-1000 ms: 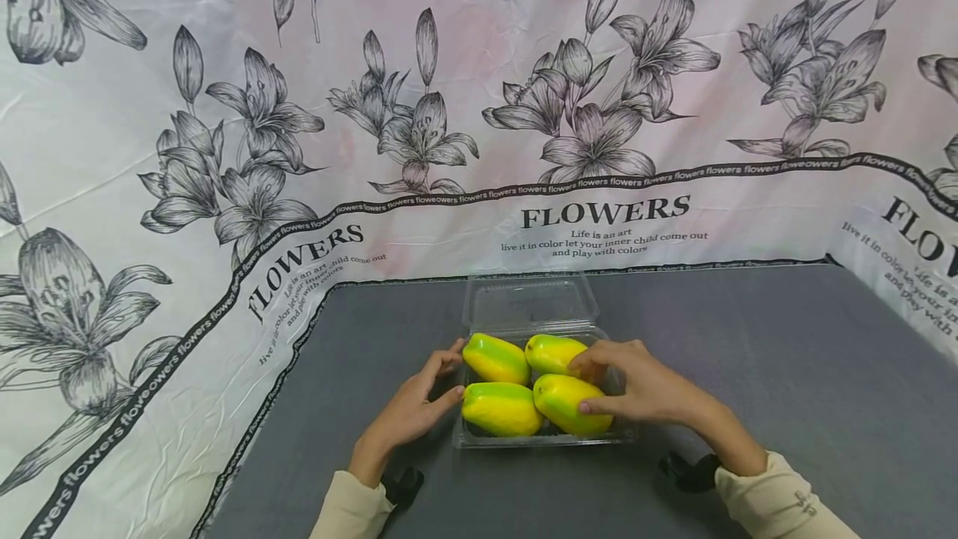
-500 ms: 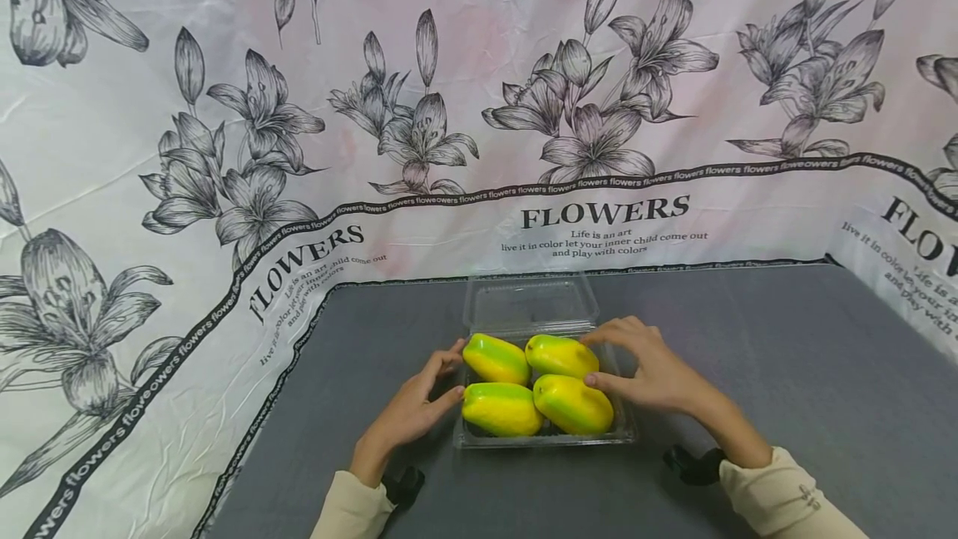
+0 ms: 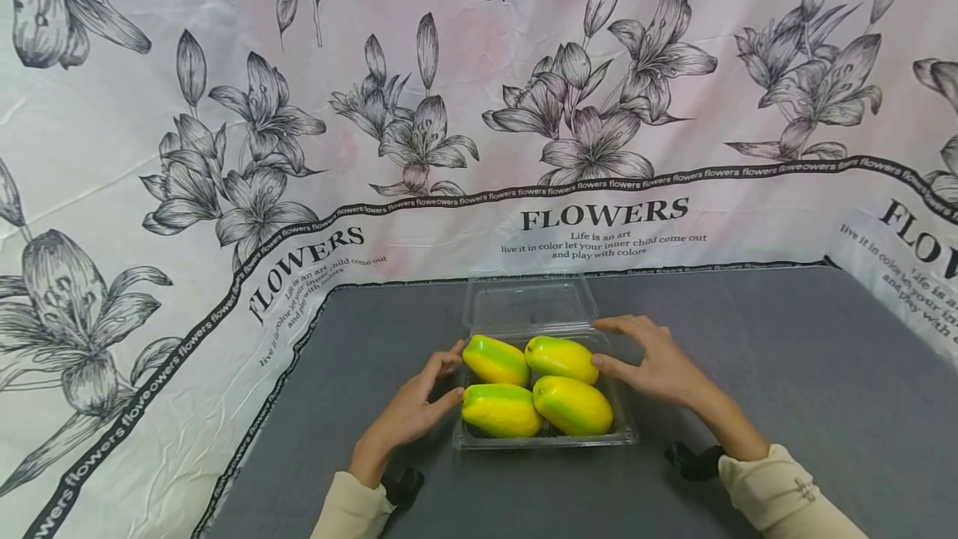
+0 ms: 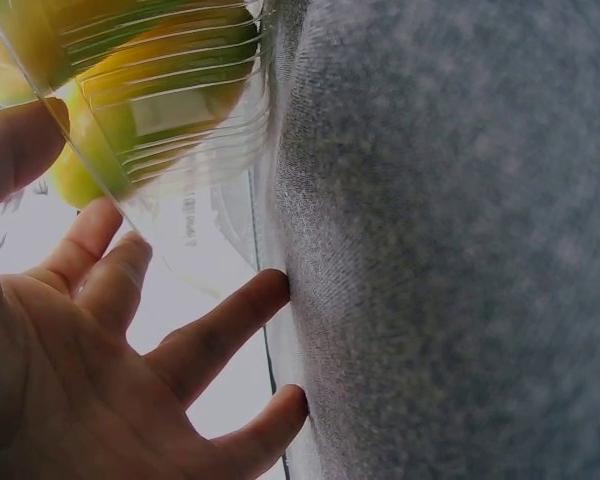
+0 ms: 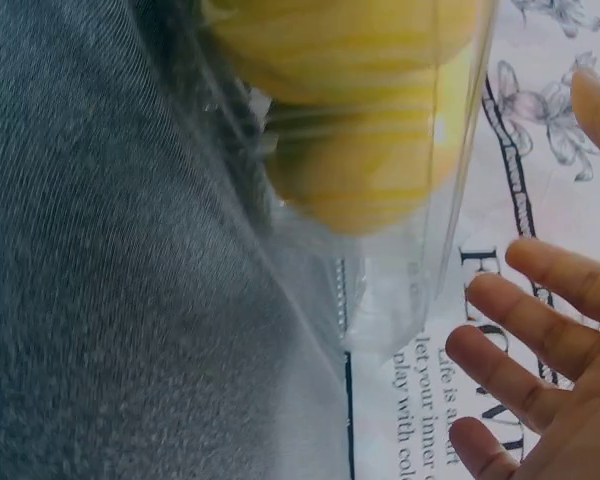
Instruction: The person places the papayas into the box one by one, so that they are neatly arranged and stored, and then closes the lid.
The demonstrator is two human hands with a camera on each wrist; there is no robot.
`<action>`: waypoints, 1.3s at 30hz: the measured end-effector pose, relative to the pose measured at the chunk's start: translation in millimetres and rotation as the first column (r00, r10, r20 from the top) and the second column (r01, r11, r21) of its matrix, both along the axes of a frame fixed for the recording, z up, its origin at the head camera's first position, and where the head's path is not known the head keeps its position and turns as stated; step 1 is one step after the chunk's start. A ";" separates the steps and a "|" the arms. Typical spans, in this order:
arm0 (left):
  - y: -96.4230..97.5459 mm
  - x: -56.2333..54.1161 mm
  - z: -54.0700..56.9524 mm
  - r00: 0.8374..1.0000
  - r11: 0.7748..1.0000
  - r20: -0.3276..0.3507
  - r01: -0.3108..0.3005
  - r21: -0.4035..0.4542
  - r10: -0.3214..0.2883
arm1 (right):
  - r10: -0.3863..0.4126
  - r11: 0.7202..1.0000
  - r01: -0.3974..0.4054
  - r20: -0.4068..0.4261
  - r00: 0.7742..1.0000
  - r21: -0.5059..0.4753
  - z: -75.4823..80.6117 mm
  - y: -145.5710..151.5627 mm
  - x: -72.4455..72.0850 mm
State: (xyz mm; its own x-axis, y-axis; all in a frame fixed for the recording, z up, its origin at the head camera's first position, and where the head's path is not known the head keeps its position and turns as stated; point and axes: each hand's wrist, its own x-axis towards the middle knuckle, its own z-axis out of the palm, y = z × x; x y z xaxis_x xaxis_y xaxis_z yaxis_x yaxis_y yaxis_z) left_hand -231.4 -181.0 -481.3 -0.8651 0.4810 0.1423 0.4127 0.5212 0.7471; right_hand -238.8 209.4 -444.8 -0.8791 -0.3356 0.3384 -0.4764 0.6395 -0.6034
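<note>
A clear plastic clamshell box stands on the grey table with its lid folded back. Several yellow-green fruits, mango-like in shape, fill it in two rows; one of them lies at the front right and another at the back right. My left hand is at the box's left side. In the left wrist view its thumb and fingers touch the rim, with the other fingertips down by the grey cloth. At the right side, my right hand is spread, its fingers apart from the box wall.
The grey table ends at a white flower-printed cloth hung behind and along both sides. Dark straps are on both wrists.
My right hand has come off the right-hand fruits and moved back and to the right, its fingers opening out. The left hand and the fruits have stayed in place.
</note>
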 end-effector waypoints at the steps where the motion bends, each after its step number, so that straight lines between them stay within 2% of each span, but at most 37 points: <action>1: -0.2 -0.1 -0.3 1.000 1.000 0.000 -0.004 0.000 0.004 | -0.013 1.000 0.013 0.011 1.000 -0.002 -0.7 1.5 -1.9; 13: -1.2 0.0 -0.6 1.000 1.000 0.022 -0.020 -0.002 0.020 | -0.101 0.995 0.103 0.093 0.990 -0.009 -12.2 23.1 -21.3; 20: -1.9 0.5 -0.9 1.000 1.000 0.020 -0.017 -0.001 0.017 | -0.137 0.990 0.137 0.198 0.971 0.011 -14.0 17.5 -37.5; 30: -1.8 0.3 -0.4 1.000 1.000 0.010 -0.006 0.009 0.006 | -0.127 0.991 0.132 0.251 0.960 -0.006 -19.9 3.7 -61.2; 39: -1.3 -0.2 -1.5 1.000 1.000 0.008 -0.004 0.002 0.004 | -0.100 0.995 0.098 0.290 0.952 0.023 -19.5 -3.8 -75.0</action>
State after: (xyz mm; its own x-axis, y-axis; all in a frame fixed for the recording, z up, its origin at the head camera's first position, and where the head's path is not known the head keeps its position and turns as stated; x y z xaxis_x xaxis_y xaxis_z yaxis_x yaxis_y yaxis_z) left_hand -231.6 -182.3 -482.9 -0.8681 0.4774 0.1357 0.4043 0.5215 0.7514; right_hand -313.8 205.6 -464.3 -0.9679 -0.2439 0.0608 -0.2154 0.6803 -0.7005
